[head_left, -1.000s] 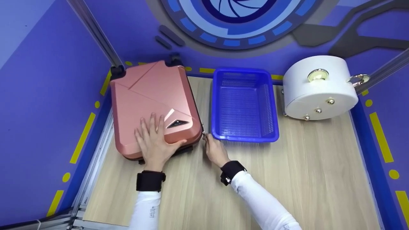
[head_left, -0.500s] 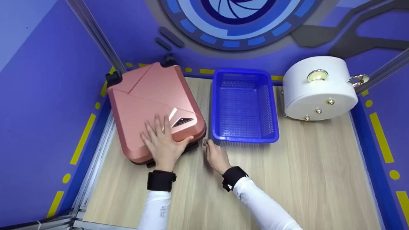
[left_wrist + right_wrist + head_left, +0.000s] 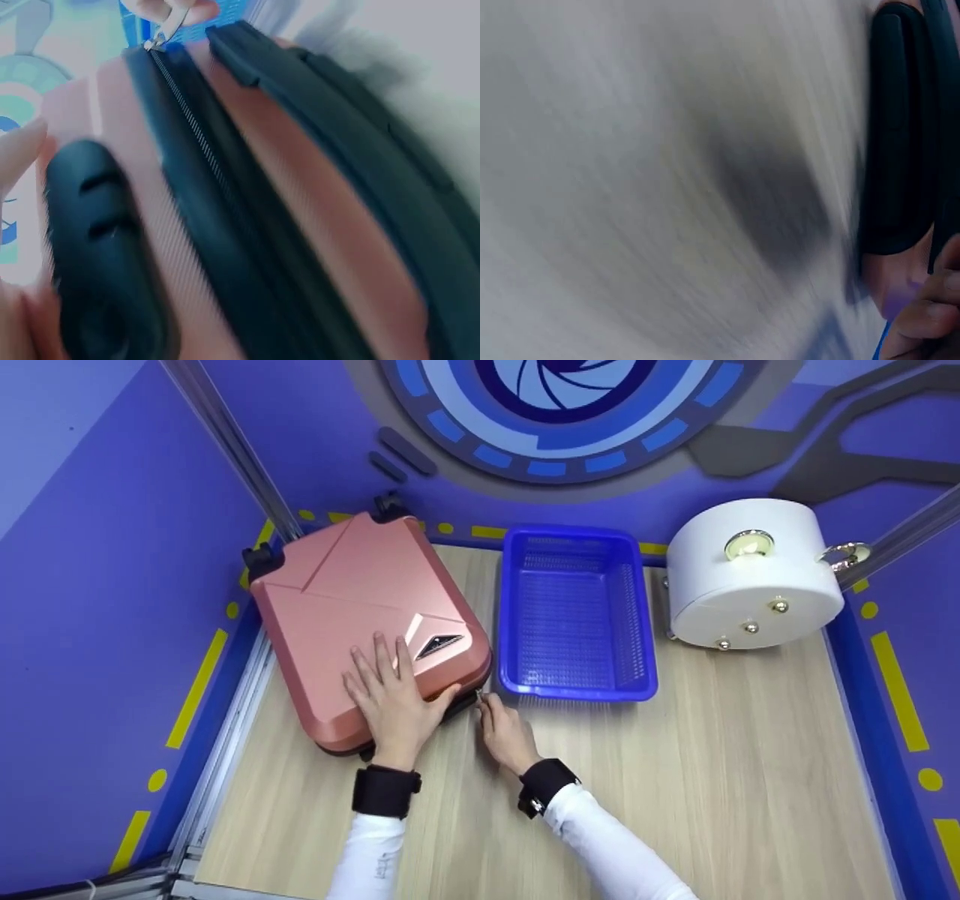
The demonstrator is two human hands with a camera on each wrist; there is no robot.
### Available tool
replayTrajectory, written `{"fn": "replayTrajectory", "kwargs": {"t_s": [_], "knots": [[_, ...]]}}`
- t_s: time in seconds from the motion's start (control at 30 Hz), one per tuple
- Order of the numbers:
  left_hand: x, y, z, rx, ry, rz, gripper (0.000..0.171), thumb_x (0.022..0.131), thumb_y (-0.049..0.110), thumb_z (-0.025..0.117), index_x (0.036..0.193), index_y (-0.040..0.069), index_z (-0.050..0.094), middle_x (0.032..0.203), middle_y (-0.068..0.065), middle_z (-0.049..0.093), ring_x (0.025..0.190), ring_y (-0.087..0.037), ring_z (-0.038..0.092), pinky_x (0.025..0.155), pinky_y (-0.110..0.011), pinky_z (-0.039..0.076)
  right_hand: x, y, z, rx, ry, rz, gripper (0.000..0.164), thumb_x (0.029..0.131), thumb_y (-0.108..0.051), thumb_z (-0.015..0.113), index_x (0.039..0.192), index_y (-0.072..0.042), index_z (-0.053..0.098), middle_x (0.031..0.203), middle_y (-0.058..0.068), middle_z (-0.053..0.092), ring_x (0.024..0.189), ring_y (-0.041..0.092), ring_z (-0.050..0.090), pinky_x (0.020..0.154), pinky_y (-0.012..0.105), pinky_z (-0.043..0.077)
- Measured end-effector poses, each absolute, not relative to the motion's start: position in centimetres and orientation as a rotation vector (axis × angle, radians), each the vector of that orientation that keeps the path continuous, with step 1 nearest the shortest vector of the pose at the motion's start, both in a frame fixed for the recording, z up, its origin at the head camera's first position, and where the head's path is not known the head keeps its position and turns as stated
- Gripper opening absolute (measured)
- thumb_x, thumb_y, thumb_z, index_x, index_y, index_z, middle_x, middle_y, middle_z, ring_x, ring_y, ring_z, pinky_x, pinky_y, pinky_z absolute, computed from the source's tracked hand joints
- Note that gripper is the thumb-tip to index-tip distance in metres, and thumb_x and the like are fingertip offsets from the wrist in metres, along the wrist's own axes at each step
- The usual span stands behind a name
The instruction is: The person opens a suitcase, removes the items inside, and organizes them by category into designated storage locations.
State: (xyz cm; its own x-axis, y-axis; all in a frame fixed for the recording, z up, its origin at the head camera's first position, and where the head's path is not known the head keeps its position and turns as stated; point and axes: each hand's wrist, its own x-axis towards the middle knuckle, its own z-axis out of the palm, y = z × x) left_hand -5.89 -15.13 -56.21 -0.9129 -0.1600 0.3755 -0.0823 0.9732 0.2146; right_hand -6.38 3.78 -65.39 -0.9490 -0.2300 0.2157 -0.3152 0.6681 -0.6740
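Note:
A pink hard-shell suitcase (image 3: 352, 622) lies flat on the left of the board, wheels towards the back wall. My left hand (image 3: 397, 709) rests spread on its lid near the front edge, thumb over the edge. At the near right corner my right hand (image 3: 508, 733) pinches a metal zipper pull (image 3: 176, 24). In the left wrist view the black zipper (image 3: 191, 124) runs from that pull along the suitcase's side, its teeth together. A black carry handle (image 3: 337, 150) lies beside it. The right wrist view catches only my right fingers (image 3: 930, 315) at its corner.
A blue plastic basket (image 3: 576, 694) stands just right of the suitcase, close to my right hand. Farther right is a white rounded case (image 3: 742, 585) with gold studs. Purple walls (image 3: 97, 607) enclose the wooden board (image 3: 637, 795) at the back and sides.
The suitcase has turned counter-clockwise, its near end swinging right and its wheels left. My left hand has gone along with it. My right hand has come slightly nearer with the zipper pull.

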Motion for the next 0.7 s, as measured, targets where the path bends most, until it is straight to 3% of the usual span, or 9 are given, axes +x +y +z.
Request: {"fn": "replayTrajectory", "kwargs": {"t_s": [0.2,0.43,0.7], "knots": [[-4.3,-19.0,-55.0,-0.062,-2.853,-0.350,0.114,0.075,0.074,0.077,0.164,0.017,0.034,0.172,-0.010,0.023,0.156,-0.046,0.016,0.121,-0.070,0.008,-6.6,4.3,-65.1,0.402,-2.816,1.290,0.016,0.107,-0.018,0.053,0.115,-0.010,0.065,0.082,0.004,0.071,0.072,0.025,0.068,0.063,0.048,0.055],[-3.2,-24.1,-54.3,-0.141,-2.928,-0.354,0.121,0.068,0.079,0.077,0.165,0.024,0.032,0.173,-0.002,0.022,0.158,-0.042,0.011,0.113,-0.082,0.004,-7.3,4.1,-65.0,0.408,-2.810,1.290,0.015,0.108,-0.021,0.054,0.108,-0.010,0.064,0.075,-0.002,0.064,0.067,0.018,0.063,0.061,0.043,0.054],[-3.2,-25.2,-55.3,-0.131,-2.852,-0.516,0.114,0.072,0.077,0.076,0.164,0.025,0.034,0.172,0.002,0.024,0.159,-0.037,0.010,0.103,-0.090,0.008,-7.5,4.0,-65.2,0.533,-2.723,1.329,0.016,0.108,-0.010,0.052,0.107,-0.007,0.068,0.078,0.004,0.068,0.067,0.015,0.061,0.062,0.040,0.054]]}}
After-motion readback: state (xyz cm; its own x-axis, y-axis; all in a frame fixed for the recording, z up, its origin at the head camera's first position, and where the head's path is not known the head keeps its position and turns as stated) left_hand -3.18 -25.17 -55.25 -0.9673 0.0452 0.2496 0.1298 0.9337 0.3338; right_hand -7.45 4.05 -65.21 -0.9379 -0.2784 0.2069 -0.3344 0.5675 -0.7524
